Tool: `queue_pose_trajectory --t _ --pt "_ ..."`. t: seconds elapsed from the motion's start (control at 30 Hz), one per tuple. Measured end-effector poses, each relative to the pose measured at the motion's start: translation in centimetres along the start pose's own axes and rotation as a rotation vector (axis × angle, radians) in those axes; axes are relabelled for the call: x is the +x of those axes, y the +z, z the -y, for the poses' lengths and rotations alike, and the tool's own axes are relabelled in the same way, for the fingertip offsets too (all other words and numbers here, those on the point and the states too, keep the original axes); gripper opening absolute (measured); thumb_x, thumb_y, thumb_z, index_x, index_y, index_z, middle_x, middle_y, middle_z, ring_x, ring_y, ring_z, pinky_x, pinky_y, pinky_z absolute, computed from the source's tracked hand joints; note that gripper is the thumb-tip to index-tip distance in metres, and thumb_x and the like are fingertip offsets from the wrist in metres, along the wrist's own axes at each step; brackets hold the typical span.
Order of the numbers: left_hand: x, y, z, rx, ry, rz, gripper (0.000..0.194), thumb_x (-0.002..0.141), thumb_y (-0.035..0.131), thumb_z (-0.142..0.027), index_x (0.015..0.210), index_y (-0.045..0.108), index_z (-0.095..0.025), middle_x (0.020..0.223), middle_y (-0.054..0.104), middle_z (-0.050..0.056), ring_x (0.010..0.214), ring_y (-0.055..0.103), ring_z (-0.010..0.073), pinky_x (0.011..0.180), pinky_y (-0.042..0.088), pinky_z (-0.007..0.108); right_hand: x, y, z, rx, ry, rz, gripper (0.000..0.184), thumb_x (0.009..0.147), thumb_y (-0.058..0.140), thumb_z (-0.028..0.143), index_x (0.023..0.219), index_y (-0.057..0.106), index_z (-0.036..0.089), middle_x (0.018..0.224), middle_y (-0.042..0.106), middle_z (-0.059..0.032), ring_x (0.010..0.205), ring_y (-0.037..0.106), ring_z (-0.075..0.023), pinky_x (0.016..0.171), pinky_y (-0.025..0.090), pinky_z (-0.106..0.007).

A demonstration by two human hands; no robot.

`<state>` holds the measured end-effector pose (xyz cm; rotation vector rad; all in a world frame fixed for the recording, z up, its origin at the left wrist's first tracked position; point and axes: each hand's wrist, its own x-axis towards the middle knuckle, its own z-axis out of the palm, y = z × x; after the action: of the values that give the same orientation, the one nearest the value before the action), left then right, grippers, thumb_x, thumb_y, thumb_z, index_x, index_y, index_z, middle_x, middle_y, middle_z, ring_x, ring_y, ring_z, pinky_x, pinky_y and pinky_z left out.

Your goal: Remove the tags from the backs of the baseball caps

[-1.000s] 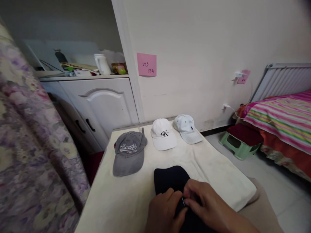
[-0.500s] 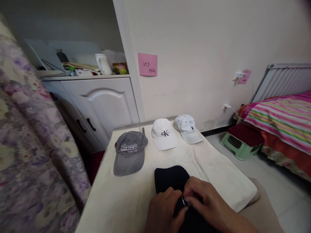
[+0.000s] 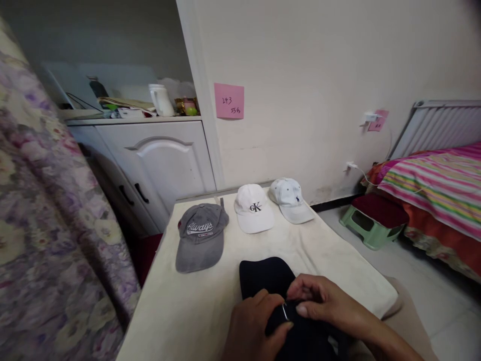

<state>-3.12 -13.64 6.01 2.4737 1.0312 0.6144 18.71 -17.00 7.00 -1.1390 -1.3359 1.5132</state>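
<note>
Facing "Always" cap [image 3: 201, 235], "CK" cap [image 3: 254, 209]: L fingers [image 3: 261, 305] pinch dk cap [image 3: 266, 275], R fingers [image 3: 311, 308] parted.

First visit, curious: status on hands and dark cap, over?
Left hand holding dark baseball cap beside metal buckle. Right hand near buckle, grip unclear. Gray Always cap, white CK cap, pale-blue cap beyond, clear of hands.

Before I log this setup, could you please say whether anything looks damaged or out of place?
Low on the wall, right of the pale blue cap, brownish patches mark the pale surface, perhaps stains. Nothing appears spilled. The black cap is partly covered by the left hand and right hand, so I cannot fully judge it.
</note>
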Motion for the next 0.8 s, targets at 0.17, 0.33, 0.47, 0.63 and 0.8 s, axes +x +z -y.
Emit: queue_pose_trajectory --t 0.17,0.33,0.47,0.63,0.8 --pt "0.3 -0.6 -0.3 -0.062 -0.009 0.095 0.025 0.077 0.076 -0.017 0.101 0.072 -0.021 0.088 0.073 0.004 0.080 0.070 0.0242 0.067 0.051 0.032 0.8 0.4 -0.7 0.077 0.009 0.023 0.026 0.072 0.080 0.032 0.085 0.063 0.017 0.069 0.053 0.0052 0.061 0.040 -0.0107 0.057 0.025 -0.025" --pt "0.5 -0.9 -0.3 -0.084 -0.009 0.152 0.027 0.079 0.075 -0.017 0.105 0.072 -0.019 0.088 0.070 0.006 0.081 0.068 0.0246 0.068 0.046 0.032 0.9 0.4 -1.0 0.053 -0.015 0.029 0.028 0.073 0.080 0.037 0.084 0.063 0.017 0.070 0.052 0.0047 0.063 0.038 -0.0115 0.057 0.024 -0.025" --pt "0.4 -0.8 -0.2 -0.057 0.012 0.169 0.021 0.082 0.074 -0.021 0.103 0.072 -0.018 0.086 0.068 0.006 0.080 0.068 0.0256 0.066 0.044 0.033 0.8 0.6 -1.1 0.022 -0.027 0.019 0.026 0.074 0.078 0.036 0.084 0.062 0.018 0.070 0.052 0.0041 0.065 0.039 -0.0127 0.058 0.026 -0.026" --pt "0.3 -0.5 -0.2 -0.012 0.051 0.184 0.023 0.081 0.074 -0.020 0.104 0.070 -0.018 0.089 0.069 0.007 0.081 0.068 0.0268 0.065 0.044 0.033 0.5 0.9 -0.9 -0.067 -0.044 -0.036 0.020 0.078 0.073 0.032 0.082 0.060 0.018 0.072 0.051 0.0032 0.068 0.041 -0.0143 0.062 0.029 -0.027" --pt "0.4 -0.4 -0.4 -0.040 0.009 0.216 0.027 0.079 0.075 -0.018 0.106 0.070 -0.019 0.092 0.070 0.007 0.086 0.069 0.0278 0.071 0.049 0.036 0.5 1.2 -0.6 -0.013 -0.041 -0.009 0.023 0.073 0.074 0.031 0.083 0.059 0.018 0.073 0.051 0.0032 0.068 0.041 -0.0145 0.061 0.030 -0.028"
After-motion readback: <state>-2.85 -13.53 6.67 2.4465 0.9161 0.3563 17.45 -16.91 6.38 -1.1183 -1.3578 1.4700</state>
